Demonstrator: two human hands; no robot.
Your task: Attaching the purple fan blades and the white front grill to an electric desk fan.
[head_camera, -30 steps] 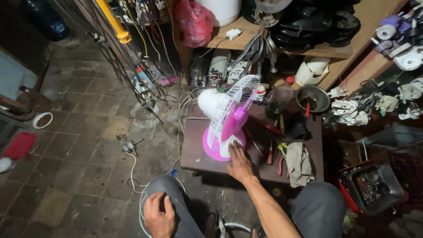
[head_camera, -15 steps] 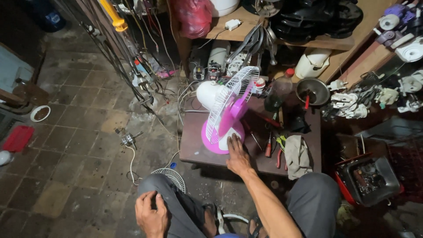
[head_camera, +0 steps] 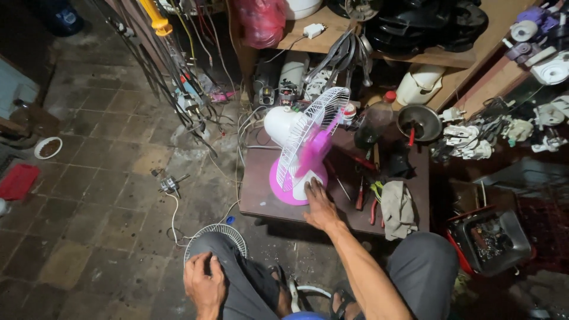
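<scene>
A small pink and white table fan (head_camera: 299, 151) stands on a low dark wooden table (head_camera: 261, 198). Its pink blades are blurred with spinning behind the white rear grille, and no front grille is on it. My right hand (head_camera: 318, 204) rests on the front of the fan's pink base, fingers spread over it. My left hand (head_camera: 203, 283) lies on my left knee, fingers loosely curled, holding nothing. A round white wire grille (head_camera: 220, 233) lies on the floor just beyond that knee.
Screwdrivers and pliers (head_camera: 368, 198) and a grey rag (head_camera: 398, 208) lie on the table's right side. A dark bottle (head_camera: 375, 121) and metal bowl (head_camera: 419, 122) stand behind. Cables (head_camera: 178, 101) hang at left. A tray of parts (head_camera: 492, 237) sits at right.
The view has shifted slightly. My right hand stays on the fan's base and my left hand stays on my knee. The blades keep spinning.
</scene>
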